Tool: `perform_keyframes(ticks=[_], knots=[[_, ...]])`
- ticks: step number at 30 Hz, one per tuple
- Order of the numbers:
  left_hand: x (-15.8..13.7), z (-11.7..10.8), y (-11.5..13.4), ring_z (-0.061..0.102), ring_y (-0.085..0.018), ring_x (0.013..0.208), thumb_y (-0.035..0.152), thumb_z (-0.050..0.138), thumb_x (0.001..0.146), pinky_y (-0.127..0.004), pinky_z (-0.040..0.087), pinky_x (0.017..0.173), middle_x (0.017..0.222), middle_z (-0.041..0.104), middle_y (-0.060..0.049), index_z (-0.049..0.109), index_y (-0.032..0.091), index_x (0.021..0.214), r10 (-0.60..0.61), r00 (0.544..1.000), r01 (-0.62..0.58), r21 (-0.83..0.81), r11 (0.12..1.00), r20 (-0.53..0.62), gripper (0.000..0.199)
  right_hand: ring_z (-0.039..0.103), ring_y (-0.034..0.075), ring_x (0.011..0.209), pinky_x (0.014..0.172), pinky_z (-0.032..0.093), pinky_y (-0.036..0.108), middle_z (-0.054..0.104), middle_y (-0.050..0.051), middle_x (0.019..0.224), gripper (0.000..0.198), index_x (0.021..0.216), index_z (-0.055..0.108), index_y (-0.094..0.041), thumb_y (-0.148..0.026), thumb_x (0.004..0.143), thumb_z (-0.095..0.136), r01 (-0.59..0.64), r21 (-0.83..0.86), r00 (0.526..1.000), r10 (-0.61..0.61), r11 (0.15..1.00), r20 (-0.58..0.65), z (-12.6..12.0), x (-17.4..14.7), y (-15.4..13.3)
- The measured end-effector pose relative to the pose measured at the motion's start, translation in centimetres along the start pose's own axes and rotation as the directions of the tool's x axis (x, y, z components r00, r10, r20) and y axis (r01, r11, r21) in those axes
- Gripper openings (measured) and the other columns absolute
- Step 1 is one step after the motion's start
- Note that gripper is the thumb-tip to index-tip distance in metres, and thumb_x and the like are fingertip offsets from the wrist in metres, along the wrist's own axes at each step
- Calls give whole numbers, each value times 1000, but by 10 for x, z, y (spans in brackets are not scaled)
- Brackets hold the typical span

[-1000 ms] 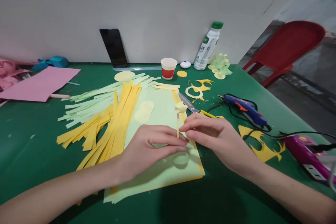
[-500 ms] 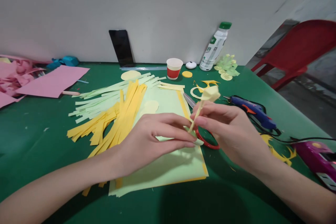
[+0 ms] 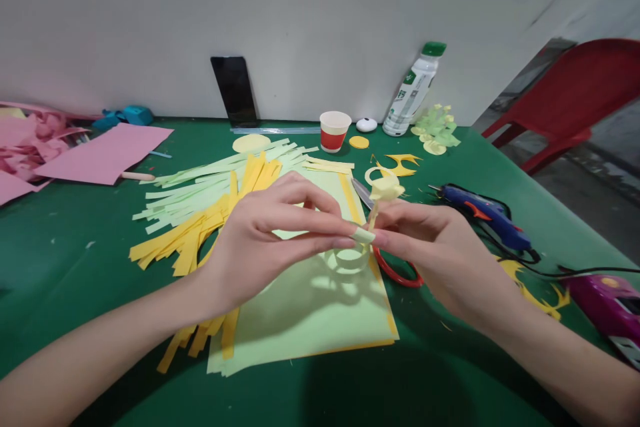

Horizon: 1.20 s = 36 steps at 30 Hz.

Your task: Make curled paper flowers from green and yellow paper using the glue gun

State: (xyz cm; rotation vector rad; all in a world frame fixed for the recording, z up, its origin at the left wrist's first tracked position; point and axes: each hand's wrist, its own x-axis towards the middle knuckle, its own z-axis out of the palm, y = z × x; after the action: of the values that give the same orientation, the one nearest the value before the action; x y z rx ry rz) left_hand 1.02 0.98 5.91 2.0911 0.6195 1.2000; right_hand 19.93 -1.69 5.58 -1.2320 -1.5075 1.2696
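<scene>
My left hand [image 3: 280, 227] is closed in a thumb-and-finger pinch on a pale green paper strip [image 3: 365, 235], whose end meets my right hand [image 3: 433, 233]. That hand pinches the stem [image 3: 373, 216] of a pale yellow paper flower [image 3: 387, 189], head uppermost above the green sheets [image 3: 310, 327], apparently to bring strip and stem together. Scissors [image 3: 407, 279] and glue gun [image 3: 485, 210] lie rightward, presumably for easy reach.

Dim light is coming from above, soft shadows are spreading below the left hand [image 3: 265, 233] onto the paper [image 3: 300, 320], sheen is paling the table's [image 3: 540, 213] right side, the chair [image 3: 585, 93] is stretching!
</scene>
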Motion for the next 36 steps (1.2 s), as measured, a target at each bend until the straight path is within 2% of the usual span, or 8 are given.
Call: perform_keyframes(ticks=[6, 10, 20, 36], knots=[[-1, -2, 0, 49, -11, 65, 14, 76, 66, -26, 41, 64, 63, 64, 4, 71, 22, 76, -89, 996, 88, -55, 995, -16, 13, 50, 11, 66, 58, 34, 25, 59, -2, 71, 12, 67, 65, -22, -33, 72, 66, -6, -69, 1000, 8, 998, 22, 4, -3, 2], [-2, -2, 1, 51, -10, 62, 15, 76, 67, -27, 41, 65, 62, 65, 5, 69, 21, 65, -110, 994, 109, -53, 993, -12, 9, 49, 9, 61, 55, 34, 24, 57, -3, 66, 10, 64, 65, -23, -31, 70, 68, -19, -103, 1000, 21, 994, 14, 7, -3, 0], [0, -5, -1, 55, -9, 65, 18, 75, 68, -26, 42, 68, 64, 68, 9, 70, 27, 67, -169, 985, 171, -60, 983, 36, 10, 50, 10, 61, 55, 35, 24, 57, -2, 66, 12, 63, 66, -20, -31, 69, 69, -11, -133, 1000, 14, 991, 25, 9, -5, -3], [3, -12, -5, 59, -11, 68, 24, 74, 70, -23, 45, 65, 69, 68, 6, 72, 29, 69, -252, 965, 255, -34, 966, 77, 6, 50, 8, 58, 52, 36, 22, 57, -3, 62, 8, 62, 67, -22, -25, 67, 71, 18, -160, 1000, -16, 987, 15, 9, -6, -5]])
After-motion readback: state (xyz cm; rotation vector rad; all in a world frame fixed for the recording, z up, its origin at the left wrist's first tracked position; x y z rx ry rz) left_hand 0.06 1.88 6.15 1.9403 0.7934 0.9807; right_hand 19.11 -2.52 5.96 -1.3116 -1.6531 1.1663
